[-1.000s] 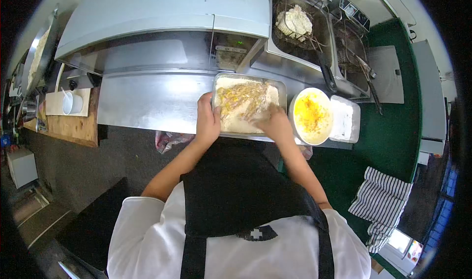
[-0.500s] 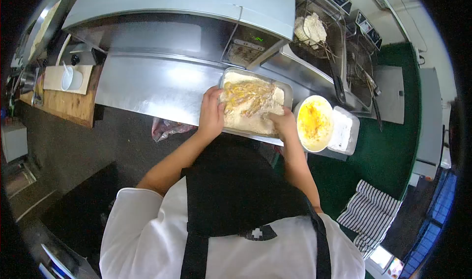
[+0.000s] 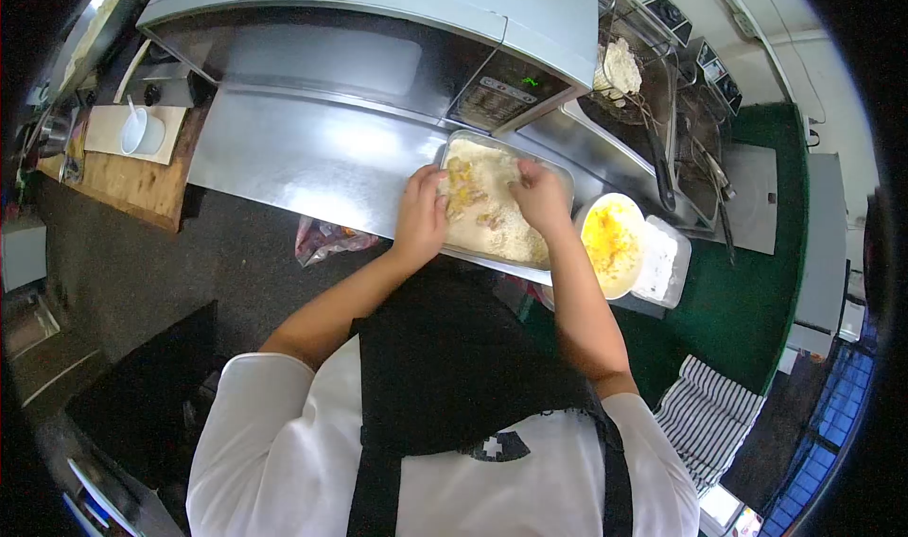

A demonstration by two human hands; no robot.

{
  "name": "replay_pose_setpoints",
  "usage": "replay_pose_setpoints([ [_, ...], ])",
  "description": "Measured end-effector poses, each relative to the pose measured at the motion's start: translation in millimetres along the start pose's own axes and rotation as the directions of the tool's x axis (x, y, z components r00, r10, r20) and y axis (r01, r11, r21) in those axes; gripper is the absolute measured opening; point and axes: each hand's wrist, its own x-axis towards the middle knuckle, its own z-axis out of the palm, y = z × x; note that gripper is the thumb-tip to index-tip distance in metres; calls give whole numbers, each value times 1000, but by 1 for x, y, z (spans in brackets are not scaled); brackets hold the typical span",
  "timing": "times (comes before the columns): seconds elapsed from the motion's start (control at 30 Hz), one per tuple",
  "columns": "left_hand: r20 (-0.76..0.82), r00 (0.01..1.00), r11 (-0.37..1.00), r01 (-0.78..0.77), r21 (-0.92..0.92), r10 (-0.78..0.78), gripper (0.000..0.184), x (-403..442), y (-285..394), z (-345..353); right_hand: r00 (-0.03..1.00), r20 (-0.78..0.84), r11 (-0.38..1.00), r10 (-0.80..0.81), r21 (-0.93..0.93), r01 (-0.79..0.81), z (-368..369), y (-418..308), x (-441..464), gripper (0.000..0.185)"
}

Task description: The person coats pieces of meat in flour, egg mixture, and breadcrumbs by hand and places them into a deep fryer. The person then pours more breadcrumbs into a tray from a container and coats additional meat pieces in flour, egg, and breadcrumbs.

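A metal tray (image 3: 503, 265) of pale breadcrumbs (image 3: 492, 230) sits on the counter in front of me. In its left part lies an egg-wet, yellowish piece of food (image 3: 462, 185), partly covered with crumbs. My left hand (image 3: 422, 214) is at the tray's left side, fingers stretched over the edge beside the piece. Over the crumbs on the right side, my right hand (image 3: 542, 199) has its fingers curled in; whatever they hold is hidden. Right of the tray stands a white bowl (image 3: 612, 247) with yellow egg mixture.
A clear container (image 3: 670, 265) with white powder stands beside the bowl. Behind are a microwave (image 3: 378, 60) and a fryer whose basket (image 3: 619, 69) holds a pale breaded piece. A white cup (image 3: 142, 134) stands on a board at left.
My right hand has moved from the tray's near right corner to its far right side. More crumbs now cover the yellowish piece. The camera view has shifted slightly.
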Motion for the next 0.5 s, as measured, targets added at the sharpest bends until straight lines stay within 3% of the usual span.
replay_pose_setpoints([
  [0.03,-6,1000,1000,5,2,-5,37,0,1,0,1000,-10,999,-21,-42,20,-5,-18,-7,37],
  [0.07,-10,1000,1000,9,2,-9,38,0,2,1,970,14,966,-243,-91,243,0,-11,-2,38],
  [0.13,-62,998,1000,3,20,-1,41,0,1,3,767,91,750,-635,-164,641,21,17,11,38],
  [0.17,-88,996,999,1,33,2,43,-1,0,4,770,204,716,-605,-285,637,28,28,5,47],
  [0.3,-119,992,977,58,206,-34,50,1,7,7,771,398,647,-498,-422,636,20,47,-22,54],
  [0.5,-165,983,960,117,255,-76,51,0,18,7,839,368,662,-400,-516,543,23,53,-30,60],
])
